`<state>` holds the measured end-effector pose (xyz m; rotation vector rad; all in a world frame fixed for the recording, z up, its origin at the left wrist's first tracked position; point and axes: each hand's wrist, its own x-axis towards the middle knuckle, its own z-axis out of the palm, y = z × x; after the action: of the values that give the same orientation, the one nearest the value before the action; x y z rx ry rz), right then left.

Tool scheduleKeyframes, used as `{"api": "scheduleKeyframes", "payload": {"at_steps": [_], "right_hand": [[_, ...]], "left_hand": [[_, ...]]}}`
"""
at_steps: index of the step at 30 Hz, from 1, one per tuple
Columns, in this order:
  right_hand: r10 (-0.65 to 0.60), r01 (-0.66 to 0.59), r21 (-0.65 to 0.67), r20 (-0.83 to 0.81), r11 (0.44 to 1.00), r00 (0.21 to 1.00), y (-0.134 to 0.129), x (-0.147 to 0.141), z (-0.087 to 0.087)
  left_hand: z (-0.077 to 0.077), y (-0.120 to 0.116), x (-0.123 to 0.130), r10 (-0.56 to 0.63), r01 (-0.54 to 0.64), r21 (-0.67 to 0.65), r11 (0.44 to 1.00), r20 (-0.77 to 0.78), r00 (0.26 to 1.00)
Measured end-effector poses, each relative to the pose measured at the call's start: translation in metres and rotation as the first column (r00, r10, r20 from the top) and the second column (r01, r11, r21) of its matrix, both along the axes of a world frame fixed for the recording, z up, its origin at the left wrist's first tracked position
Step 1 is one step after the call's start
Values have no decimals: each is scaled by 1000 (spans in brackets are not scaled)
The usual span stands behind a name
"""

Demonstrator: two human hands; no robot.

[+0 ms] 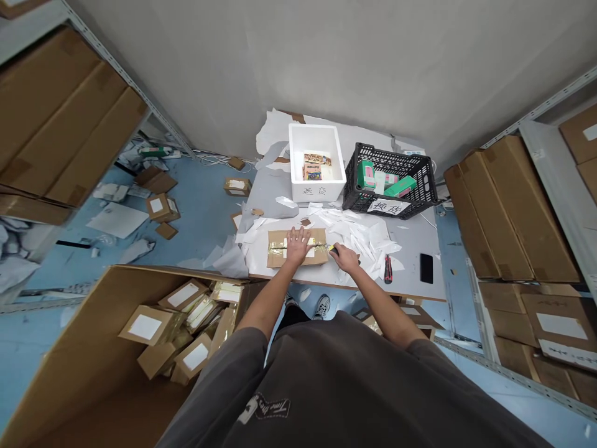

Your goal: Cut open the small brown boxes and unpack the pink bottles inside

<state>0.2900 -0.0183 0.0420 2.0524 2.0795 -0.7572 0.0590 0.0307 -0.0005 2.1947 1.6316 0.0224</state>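
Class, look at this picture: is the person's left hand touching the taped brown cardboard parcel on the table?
Touching: the head view shows the left hand lying flat, fingers spread, on top of the taped brown cardboard parcel.

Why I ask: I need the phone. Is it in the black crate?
No, the phone lies on the table, apart from the crate.
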Motion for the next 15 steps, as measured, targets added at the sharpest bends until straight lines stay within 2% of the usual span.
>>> {"api": "scheduleKeyframes", "payload": {"at_steps": [8, 10, 12, 13, 15], "right_hand": [[-65, 65, 2, -54, 998, 996, 1, 3, -3], [-229, 230, 15, -61, 973, 972, -7, 7, -3], [-432, 437, 46, -85, 898, 898, -17, 12, -4], [-497, 504, 54, -107, 862, 861, -22, 14, -4], [-531, 543, 34, -167, 839, 831, -32, 14, -6]], "left_hand": [[3, -3, 1, 25, -24, 25, 999, -43, 999], [2, -4, 2, 32, -31, 26, 999, -42, 999], [2, -5, 2, 39, -38, 21, 999, -36, 999], [2, -5, 2, 39, -39, 17, 999, -33, 999], [3, -4, 3, 45, -45, 18, 999, -29, 999]]}}
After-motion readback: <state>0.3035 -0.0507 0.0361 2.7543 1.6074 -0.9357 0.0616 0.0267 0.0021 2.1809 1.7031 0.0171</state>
